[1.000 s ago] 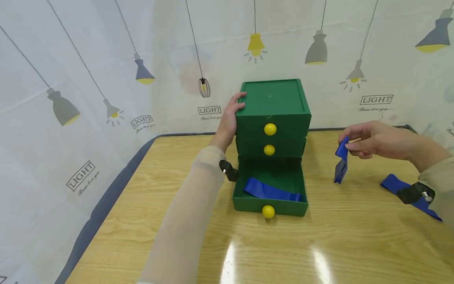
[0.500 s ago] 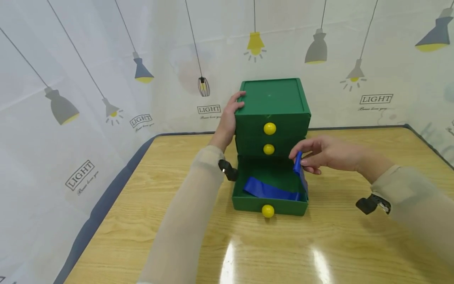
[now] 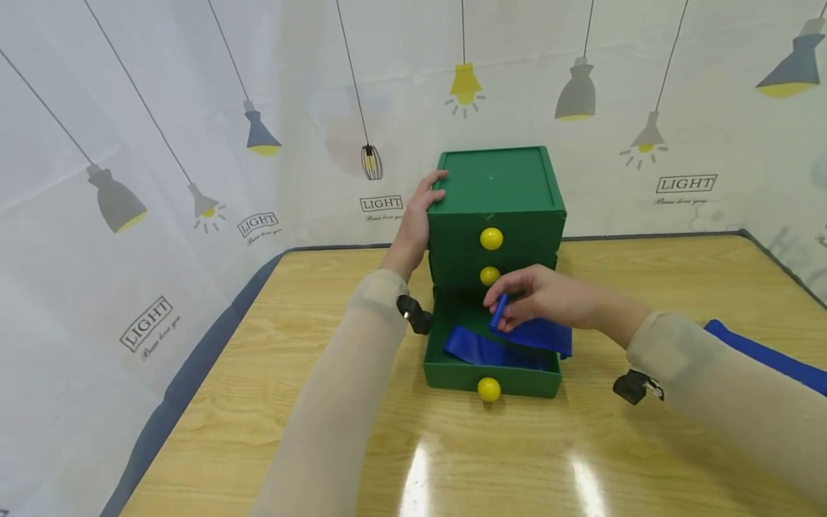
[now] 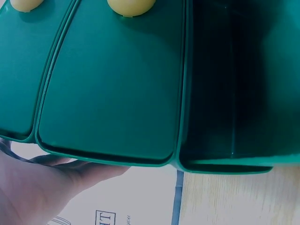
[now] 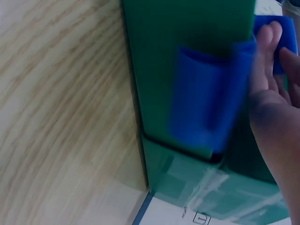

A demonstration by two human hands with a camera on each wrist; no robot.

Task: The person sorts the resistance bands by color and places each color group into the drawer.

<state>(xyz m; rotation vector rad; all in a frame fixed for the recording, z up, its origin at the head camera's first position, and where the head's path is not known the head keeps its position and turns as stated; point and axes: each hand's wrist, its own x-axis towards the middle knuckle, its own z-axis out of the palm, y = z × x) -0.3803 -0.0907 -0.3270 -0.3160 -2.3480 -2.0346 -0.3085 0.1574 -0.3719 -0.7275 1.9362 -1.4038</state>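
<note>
A green drawer cabinet (image 3: 497, 179) with yellow knobs stands on the table, its bottom drawer (image 3: 452, 375) pulled out. Against the cabinet's left side rests my left hand (image 3: 415, 222), fingertips over the top edge. Thumb and fingers of my right hand (image 3: 549, 296) pinch one end of a blue strip of flat band (image 3: 539, 336) above the open drawer. The strip's other end hangs over the drawer's right wall, as the right wrist view shows, blurred (image 5: 199, 98). Inside the drawer lies another blue strip (image 3: 481, 350), partly hidden beneath the held one.
To the right on the wooden table (image 3: 310, 373) lies a further blue strip (image 3: 762, 352), partly covered by the right sleeve. Behind the table hangs a pale cloth (image 3: 310, 179) printed with lamps. The two upper drawers are closed.
My right hand has carried the blue strip leftward from over the table to above the open drawer, and its free end now drapes over the drawer's side. My left hand stays put.
</note>
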